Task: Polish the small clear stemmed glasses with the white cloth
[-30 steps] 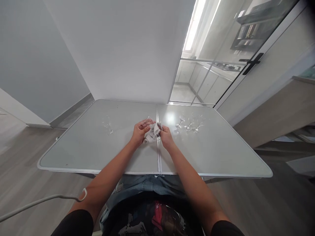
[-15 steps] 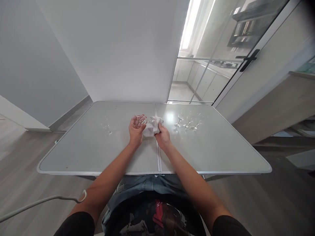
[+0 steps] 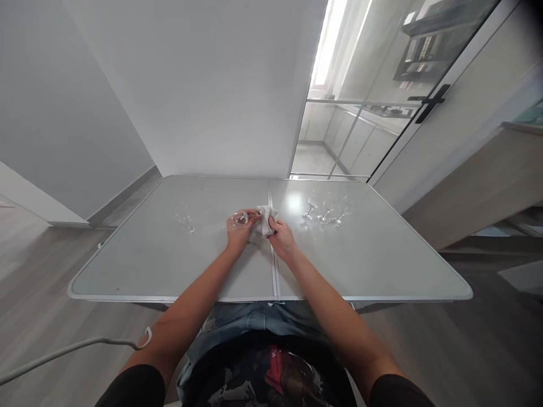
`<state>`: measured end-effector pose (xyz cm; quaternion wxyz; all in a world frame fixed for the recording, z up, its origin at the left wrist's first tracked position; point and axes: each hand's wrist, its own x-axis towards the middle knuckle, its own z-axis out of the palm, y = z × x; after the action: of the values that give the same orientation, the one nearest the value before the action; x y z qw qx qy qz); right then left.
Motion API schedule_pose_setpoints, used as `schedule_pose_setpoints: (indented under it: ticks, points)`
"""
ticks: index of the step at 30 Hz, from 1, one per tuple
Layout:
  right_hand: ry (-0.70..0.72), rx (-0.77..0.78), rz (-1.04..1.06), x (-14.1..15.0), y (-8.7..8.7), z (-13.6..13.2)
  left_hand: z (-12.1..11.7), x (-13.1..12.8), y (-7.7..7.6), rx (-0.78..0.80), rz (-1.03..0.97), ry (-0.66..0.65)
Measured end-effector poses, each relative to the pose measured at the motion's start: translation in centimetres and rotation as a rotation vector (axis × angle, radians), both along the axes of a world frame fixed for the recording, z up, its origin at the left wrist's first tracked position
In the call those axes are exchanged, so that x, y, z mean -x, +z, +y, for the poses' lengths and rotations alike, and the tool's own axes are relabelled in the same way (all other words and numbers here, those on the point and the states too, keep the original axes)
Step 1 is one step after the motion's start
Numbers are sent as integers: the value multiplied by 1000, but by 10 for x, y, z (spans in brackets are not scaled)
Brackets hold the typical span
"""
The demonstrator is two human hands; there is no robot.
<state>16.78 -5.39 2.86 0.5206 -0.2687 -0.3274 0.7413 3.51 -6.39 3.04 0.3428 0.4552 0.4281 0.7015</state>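
Note:
My left hand (image 3: 237, 233) is closed around the bowl of a clear stemmed glass (image 3: 240, 218), held on its side above the grey folding table (image 3: 169, 265). Beside it, my right hand (image 3: 281, 237) grips a crumpled white cloth (image 3: 265, 220) that wraps the glass's stem end. Both hands meet near the table's centre seam.
Three clear stemmed glasses (image 3: 324, 213) stand in a row to the right of my hands. One more clear glass (image 3: 186, 220) stands to the left. A white wall is behind the table, a glass door with a black handle (image 3: 430, 104) at the right. A grey cable (image 3: 76, 346) hangs at lower left.
The left hand has turned the glass and closed its fingers round the bowl. The cloth has shifted along the glass toward the stem. The view has shifted slightly.

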Motion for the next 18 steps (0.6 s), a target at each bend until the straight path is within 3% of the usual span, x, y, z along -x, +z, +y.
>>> schedule_pose_setpoints:
  ticks: [4, 6, 8, 11, 15, 18]
  points:
    - [-60, -40, 91, -2, 2, 2, -5, -4, 2, 37, 50, -113]
    - [19, -59, 114, -2, 4, 1, -6, -5, 3, 23, 64, -80]
    - [103, -59, 100, -1, 5, -2, -7, -4, 5, 17, 70, 33]
    - [113, -58, 72, 1, 7, -6, -7, -2, 7, 38, 67, 145]
    - [46, -114, 156, 1, 9, -6, -9, -3, 6, 44, 116, 89]
    - [72, -59, 161, -1, 11, -6, -10, -3, 5, 27, 129, 62]
